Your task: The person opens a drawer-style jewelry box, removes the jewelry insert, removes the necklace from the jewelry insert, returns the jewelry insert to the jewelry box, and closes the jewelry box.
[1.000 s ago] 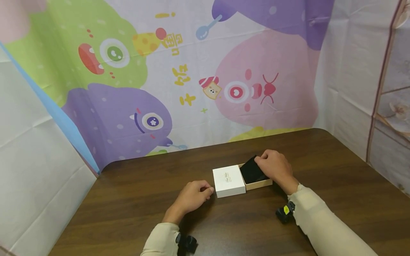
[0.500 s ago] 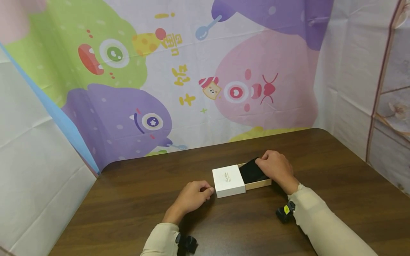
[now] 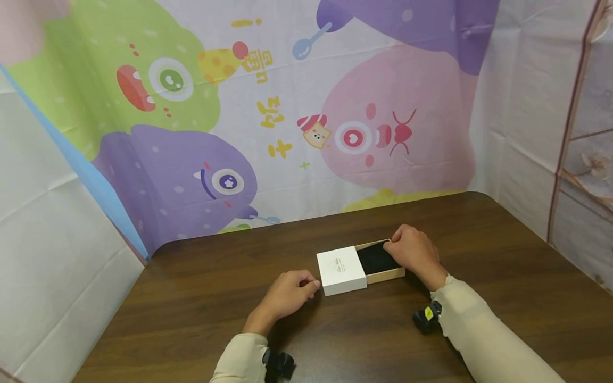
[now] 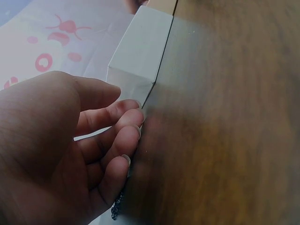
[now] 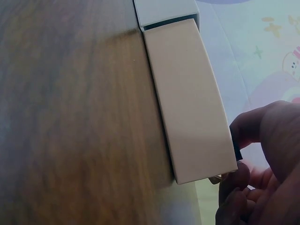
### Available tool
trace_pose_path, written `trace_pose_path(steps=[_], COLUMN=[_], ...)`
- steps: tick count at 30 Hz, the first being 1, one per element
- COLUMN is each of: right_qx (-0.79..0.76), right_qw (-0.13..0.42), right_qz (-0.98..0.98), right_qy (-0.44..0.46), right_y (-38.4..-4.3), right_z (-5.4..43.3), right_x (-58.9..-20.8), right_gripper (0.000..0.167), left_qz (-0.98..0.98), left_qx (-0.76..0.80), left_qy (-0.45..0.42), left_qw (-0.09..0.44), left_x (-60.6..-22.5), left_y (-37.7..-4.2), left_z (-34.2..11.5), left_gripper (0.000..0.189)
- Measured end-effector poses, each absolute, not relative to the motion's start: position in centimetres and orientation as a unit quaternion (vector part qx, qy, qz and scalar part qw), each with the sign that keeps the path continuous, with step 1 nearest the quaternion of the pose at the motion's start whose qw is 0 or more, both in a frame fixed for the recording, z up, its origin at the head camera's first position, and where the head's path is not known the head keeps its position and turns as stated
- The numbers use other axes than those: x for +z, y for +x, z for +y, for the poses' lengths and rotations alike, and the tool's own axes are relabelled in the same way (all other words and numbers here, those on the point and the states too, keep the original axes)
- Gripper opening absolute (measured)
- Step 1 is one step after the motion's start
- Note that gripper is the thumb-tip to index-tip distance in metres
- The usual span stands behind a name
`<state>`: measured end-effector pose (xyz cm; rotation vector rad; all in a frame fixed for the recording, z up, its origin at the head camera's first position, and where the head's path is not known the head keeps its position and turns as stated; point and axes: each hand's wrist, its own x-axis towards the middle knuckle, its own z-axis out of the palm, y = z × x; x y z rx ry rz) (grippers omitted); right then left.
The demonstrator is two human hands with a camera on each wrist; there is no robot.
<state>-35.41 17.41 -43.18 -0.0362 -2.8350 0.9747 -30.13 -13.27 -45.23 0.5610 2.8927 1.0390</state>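
A white sliding box sleeve [image 3: 341, 268] with small gold lettering lies near the table's middle. From its right end a tan drawer [image 3: 386, 276] is pulled partway out. Inside the drawer lies a black flat pad [image 3: 378, 259], nearly level, its left part at the sleeve's mouth. My right hand [image 3: 415, 249] pinches the pad's right corner between thumb and fingers at the drawer's far right end; a black corner shows there in the right wrist view. My left hand [image 3: 289, 292] rests loosely curled at the sleeve's left end, holding nothing, fingertips close to the white wall [image 4: 131, 82].
The brown wooden table [image 3: 191, 308] reaches a printed cartoon cloth [image 3: 287, 175] at the back. Pale hangings stand at both sides. A small dark beaded strand [image 4: 116, 208] shows below the left fingers in the left wrist view.
The black pad, tilted up out of the drawer before, has come down to lie nearly flat in it. My right hand has shifted slightly right with its corner; the left hand stays put.
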Motion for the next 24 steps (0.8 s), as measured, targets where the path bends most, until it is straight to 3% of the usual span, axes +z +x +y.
trace_pose_path(steps=[24], right_qx=[0.313], right_qw=[0.045], right_qz=[-0.948], right_qy=[-0.016], right_y=[-35.58], right_z=[17.63], right_x=[-43.49], right_gripper=[0.036], left_qz=[0.926], left_qx=[0.332], left_qy=[0.176], left_qw=[0.006], left_x=[-45.27], left_y=[-30.14], left_z=[-13.21], left_gripper=[0.018])
